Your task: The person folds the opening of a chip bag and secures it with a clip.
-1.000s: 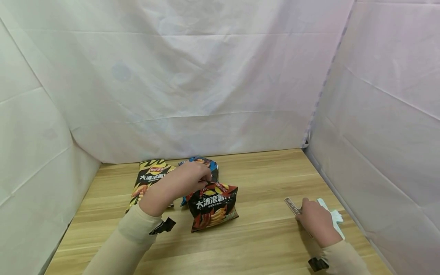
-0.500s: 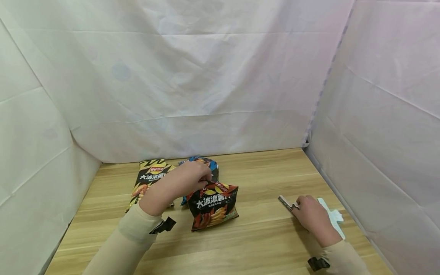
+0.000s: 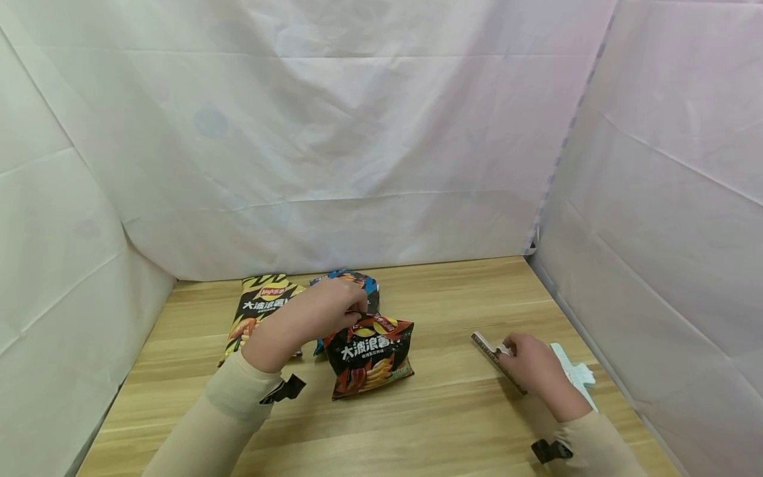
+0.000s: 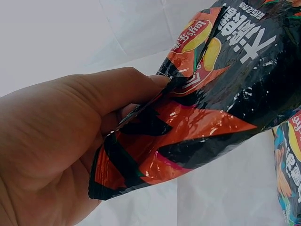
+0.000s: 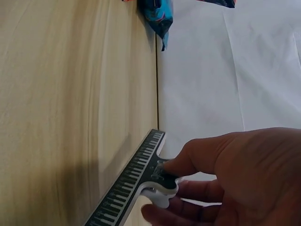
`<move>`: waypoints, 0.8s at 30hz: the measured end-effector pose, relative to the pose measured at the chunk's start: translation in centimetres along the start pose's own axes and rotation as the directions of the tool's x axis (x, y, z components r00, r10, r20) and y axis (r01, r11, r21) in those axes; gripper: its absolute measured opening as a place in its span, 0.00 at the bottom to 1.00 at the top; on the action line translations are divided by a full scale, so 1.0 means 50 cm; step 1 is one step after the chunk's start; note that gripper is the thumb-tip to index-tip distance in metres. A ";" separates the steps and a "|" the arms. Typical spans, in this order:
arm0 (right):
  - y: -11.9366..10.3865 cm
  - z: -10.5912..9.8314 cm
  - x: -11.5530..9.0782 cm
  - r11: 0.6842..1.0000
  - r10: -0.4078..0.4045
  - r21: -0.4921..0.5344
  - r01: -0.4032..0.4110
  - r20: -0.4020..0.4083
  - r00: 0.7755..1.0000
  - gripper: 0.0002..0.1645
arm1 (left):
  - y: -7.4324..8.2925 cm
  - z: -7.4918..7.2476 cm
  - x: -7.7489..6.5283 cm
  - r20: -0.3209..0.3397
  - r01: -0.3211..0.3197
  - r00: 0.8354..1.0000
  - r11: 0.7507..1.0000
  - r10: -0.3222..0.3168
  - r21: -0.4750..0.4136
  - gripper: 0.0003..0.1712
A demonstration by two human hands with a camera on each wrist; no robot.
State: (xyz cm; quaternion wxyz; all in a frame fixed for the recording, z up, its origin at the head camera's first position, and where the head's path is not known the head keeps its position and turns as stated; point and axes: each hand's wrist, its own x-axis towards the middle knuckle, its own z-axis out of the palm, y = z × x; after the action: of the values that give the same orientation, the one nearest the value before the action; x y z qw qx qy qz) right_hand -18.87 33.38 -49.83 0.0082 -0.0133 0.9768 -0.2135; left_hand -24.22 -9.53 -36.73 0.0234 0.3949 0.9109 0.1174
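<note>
My left hand [image 3: 334, 308] pinches the folded top edge of a red and black chip bag [image 3: 372, 361], thumb on the printed front. In the left wrist view the bag [image 4: 235, 94] slants from my thumb up to the right. My right hand [image 3: 536, 371] holds a long clip [image 5: 127, 188] with a black and white piano-key print. Its thumb presses the dark handle tab [image 5: 162, 172], with the fingers behind a white tab. The clip's long bar points away to the left, close over the wooden table.
Behind my left forearm lie a yellow and black chip bag [image 3: 262, 305] and a blue chip bag [image 3: 371, 295]. A pale blue clip [image 3: 578, 377] lies to the right of my right hand, near the edge of the wooden table [image 3: 453, 291]. White cloth [image 3: 357, 132] surrounds it.
My right hand has moved a little left and up from beside the pale blue clip, turning the piano-key clip so its edge shows. My left hand and the chip bag stay put.
</note>
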 end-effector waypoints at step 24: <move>-0.172 -0.018 0.069 0.821 -0.435 0.287 0.494 -0.245 0.866 0.11 | 0.000 0.002 0.003 0.003 -0.016 1.000 1.000 0.016 -0.015 0.08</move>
State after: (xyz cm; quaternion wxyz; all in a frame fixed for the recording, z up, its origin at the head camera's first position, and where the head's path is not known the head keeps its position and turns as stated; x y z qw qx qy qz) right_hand -22.13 25.84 -45.45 -0.1246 -0.2318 0.8889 -0.3749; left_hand -24.30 -9.39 -36.82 0.0267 0.4023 0.9067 0.1239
